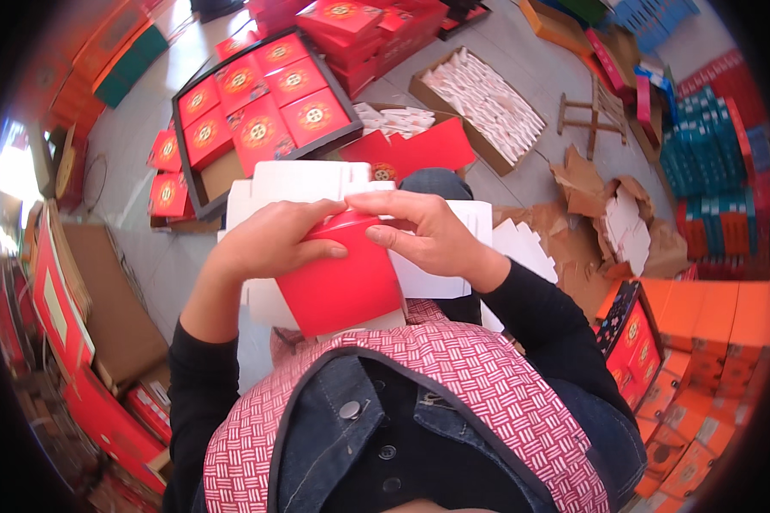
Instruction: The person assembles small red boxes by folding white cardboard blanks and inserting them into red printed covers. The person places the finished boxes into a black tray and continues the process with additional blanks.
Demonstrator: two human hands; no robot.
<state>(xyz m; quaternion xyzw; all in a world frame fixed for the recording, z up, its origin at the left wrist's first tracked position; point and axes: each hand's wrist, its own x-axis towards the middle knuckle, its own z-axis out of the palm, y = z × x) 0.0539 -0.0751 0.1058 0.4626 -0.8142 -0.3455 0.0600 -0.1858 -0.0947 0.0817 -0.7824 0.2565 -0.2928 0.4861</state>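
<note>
A small red cardboard box [342, 286] lies over my lap, on top of flat white cardboard blanks [265, 184]. My left hand [278, 239] grips the box's far left corner, thumb on its red face and fingers at the far edge. At the far right corner my right hand [428, 231] holds it, fingers reaching over the far edge toward my left fingertips. What the fingertips press at that edge is hidden. Under my right wrist are more white blanks [436, 261].
Ahead, a black-rimmed tray [355, 130] holds several red boxes with round gold emblems. Beside it stands a brown carton [423, 92] full of white packets. Torn brown paper [577, 184], a wooden stool frame [592, 111] and stacked orange boxes [701, 316] are on the right.
</note>
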